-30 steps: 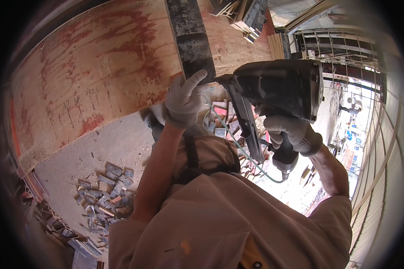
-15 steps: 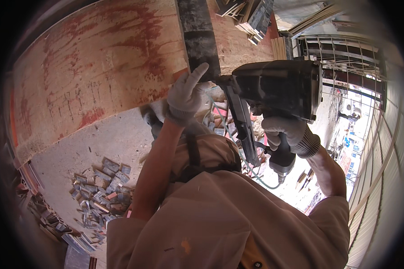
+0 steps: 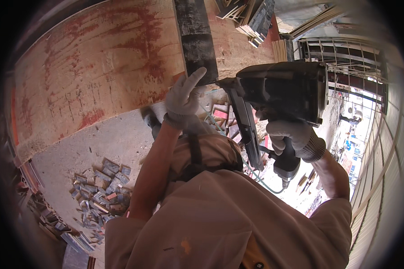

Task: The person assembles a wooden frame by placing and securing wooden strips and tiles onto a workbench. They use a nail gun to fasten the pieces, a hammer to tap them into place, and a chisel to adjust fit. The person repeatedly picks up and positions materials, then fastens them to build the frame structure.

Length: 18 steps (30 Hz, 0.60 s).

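A long dark board [image 3: 196, 42] lies across a wide red-stained wooden panel [image 3: 98, 58]. At the near end of this board is my left hand [image 3: 182, 98], in a pale knit glove. One digit stretches up over the board's face; the other fingers are bent at its left edge and partly hidden. My gloved right hand [image 3: 294, 134] wraps round the grip of a black nail gun [image 3: 280, 87] with a long slanted magazine. The gun's nose sits just right of the board's lower corner; whether they touch I cannot tell. A thin green hose [image 3: 267, 187] hangs from the gun's handle end.
Several small wood offcuts [image 3: 105, 193] are heaped on the floor at the left. Stacked boards [image 3: 256, 22] lie at the far side of the panel. Metal bars [image 3: 345, 54] and a corrugated wall [image 3: 381, 166] stand at the right. Someone [image 3: 354, 117] is farther off.
The nail gun and my right hand have shifted slightly right and down. My left hand has dropped slightly, and the board's near end has moved a little left.
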{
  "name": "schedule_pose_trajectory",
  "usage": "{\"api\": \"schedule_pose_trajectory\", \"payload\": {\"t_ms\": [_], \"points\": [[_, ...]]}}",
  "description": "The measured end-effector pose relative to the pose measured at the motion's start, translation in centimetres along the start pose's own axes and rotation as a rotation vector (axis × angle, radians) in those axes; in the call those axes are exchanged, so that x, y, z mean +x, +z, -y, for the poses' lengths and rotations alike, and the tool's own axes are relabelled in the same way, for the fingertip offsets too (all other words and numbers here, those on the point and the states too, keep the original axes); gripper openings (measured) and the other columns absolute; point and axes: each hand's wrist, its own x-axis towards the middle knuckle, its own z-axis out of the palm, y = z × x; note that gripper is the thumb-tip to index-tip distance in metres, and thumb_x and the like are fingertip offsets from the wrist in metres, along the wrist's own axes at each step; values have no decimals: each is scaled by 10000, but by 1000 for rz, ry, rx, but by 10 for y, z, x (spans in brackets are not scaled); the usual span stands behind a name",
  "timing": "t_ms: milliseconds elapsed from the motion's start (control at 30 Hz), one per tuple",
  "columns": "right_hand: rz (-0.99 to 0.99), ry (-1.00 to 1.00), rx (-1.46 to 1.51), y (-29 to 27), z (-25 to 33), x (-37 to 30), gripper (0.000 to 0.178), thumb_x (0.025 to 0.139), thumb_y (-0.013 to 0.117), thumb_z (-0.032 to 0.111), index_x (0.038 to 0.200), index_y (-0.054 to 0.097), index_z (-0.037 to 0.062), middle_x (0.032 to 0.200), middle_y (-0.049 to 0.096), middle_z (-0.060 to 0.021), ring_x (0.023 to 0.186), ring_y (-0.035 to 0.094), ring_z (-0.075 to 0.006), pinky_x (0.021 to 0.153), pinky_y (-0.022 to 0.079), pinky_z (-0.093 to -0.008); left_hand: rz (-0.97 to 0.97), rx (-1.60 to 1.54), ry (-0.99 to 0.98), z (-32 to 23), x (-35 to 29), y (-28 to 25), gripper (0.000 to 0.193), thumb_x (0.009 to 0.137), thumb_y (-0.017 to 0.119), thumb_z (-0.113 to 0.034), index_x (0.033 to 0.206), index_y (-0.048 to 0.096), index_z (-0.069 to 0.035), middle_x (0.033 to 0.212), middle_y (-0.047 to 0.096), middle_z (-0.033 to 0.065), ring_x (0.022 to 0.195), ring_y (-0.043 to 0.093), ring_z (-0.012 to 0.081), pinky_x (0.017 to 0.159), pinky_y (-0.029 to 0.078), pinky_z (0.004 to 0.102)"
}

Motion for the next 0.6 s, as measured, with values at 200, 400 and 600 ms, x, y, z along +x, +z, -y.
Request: {"api": "schedule_pose_trajectory", "payload": {"t_ms": [200,400,600], "points": [[-3,-93,-273,-30,35,6,200,994,658,198,882,716,42,623,596,-44,547,599,-159,550,497,-320,-8,4,-26,-4,-3,1,527,860,772,-22,1372,717,-132,850,640,121,707,637,294,631,518,393],[172,-96,-454,-68,90,45,215,986,681,215,839,700,58,615,569,-23,542,565,-134,540,473,-314,-40,179,3,-5,-9,3,525,869,742,-21,1388,684,-71,1101,748,122,840,690,338,757,586,373],[485,-328,-926,-101,151,104,198,1022,624,182,903,714,51,619,576,-8,514,536,-96,499,460,-285,-443,56,-147,-22,-27,49,500,987,690,-92,1472,595,-22,1369,699,116,1141,713,259,977,587,368]]}}
